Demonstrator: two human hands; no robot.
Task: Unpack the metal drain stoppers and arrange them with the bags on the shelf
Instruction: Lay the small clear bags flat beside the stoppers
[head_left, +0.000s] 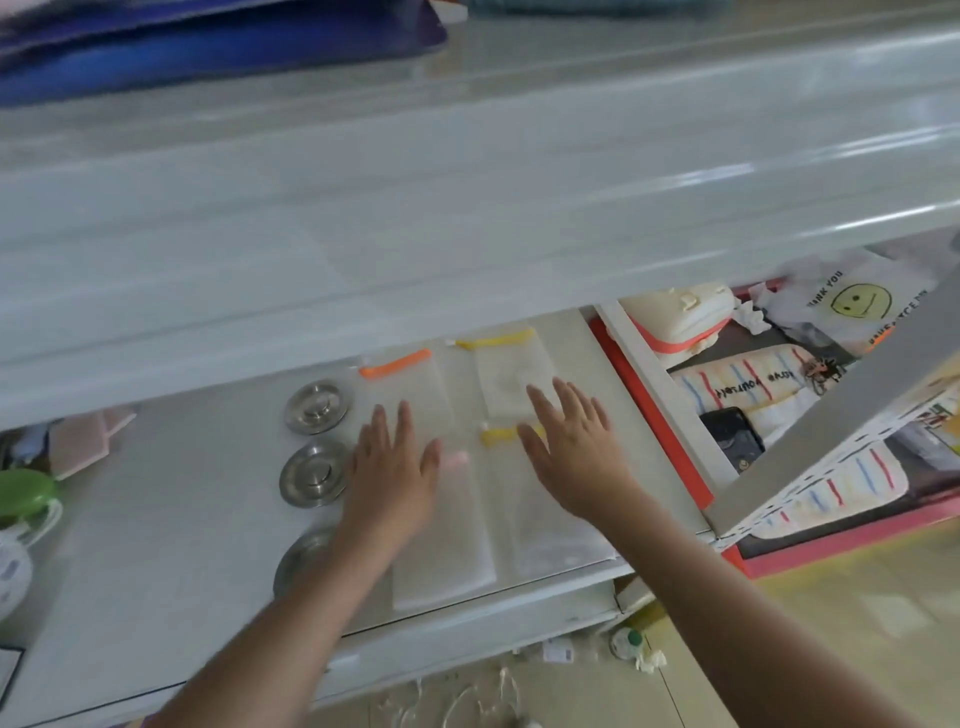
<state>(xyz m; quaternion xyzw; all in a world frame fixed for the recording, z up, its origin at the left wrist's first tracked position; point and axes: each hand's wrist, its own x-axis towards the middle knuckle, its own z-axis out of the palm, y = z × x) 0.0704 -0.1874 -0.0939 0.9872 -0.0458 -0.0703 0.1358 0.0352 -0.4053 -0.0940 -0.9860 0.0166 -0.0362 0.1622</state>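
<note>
Three round metal drain stoppers lie in a column on the white shelf (156, 519): the far one (318, 407), the middle one (313, 473), and the near one (301, 558), partly hidden by my left forearm. To their right lie several flat translucent bags: one with an orange strip (400, 384), one with a yellow strip (511, 376), and two nearer ones, at left (452, 545) and at right (550, 525). My left hand (392, 467) rests flat, fingers apart, over the left bags. My right hand (574, 444) is spread over the right bags. Neither hand holds anything.
An upper shelf board (467, 234) overhangs the far part. A green lid (23, 491) and white items sit at the left edge. Right of the shelf post, a red-edged bin holds a smiley bag (857, 304) and striped cloth. Litter lies on the floor below.
</note>
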